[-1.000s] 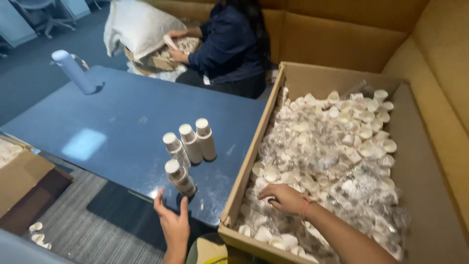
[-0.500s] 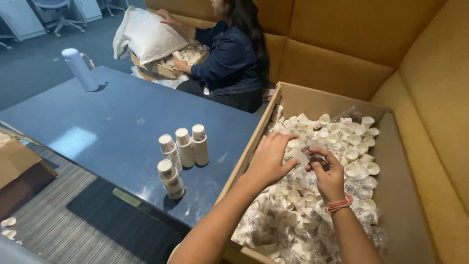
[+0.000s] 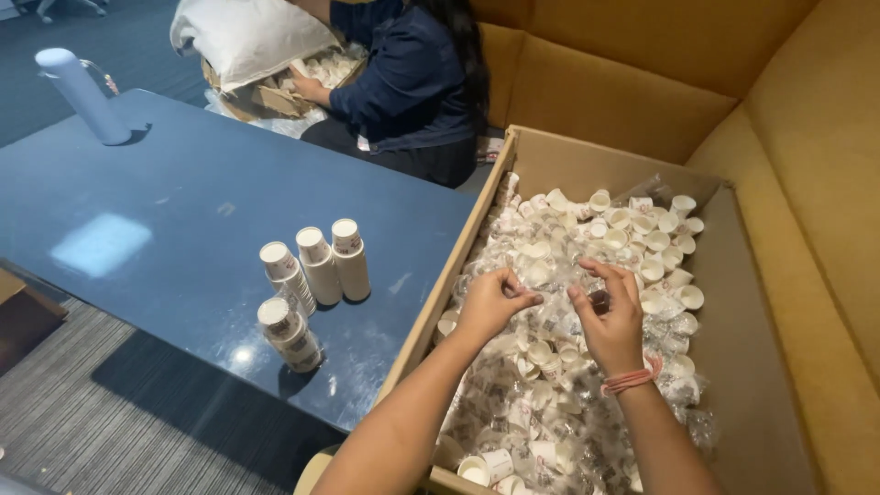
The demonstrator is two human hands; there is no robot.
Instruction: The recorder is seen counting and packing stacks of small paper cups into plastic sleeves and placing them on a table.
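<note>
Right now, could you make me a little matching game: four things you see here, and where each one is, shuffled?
Things:
1. stacks of paper cups
2. white flask
3. loose wrapped cups
4. white sack

Places:
A. far corner of the blue table
B. inside the big cardboard box
C. beside the seated person
D. near edge of the table

Pairs: 1-D, 2-A, 3-B, 4-C

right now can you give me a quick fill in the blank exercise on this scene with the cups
1. Both hands, left hand and right hand, are over the cardboard ____ of small paper cups.
2. On the blue table stand ____ stacks of cups.
3. A pink band circles the ____ wrist.
4. A white ____ stands at the table's far corner.

Missing words: box; four; right; flask
</note>
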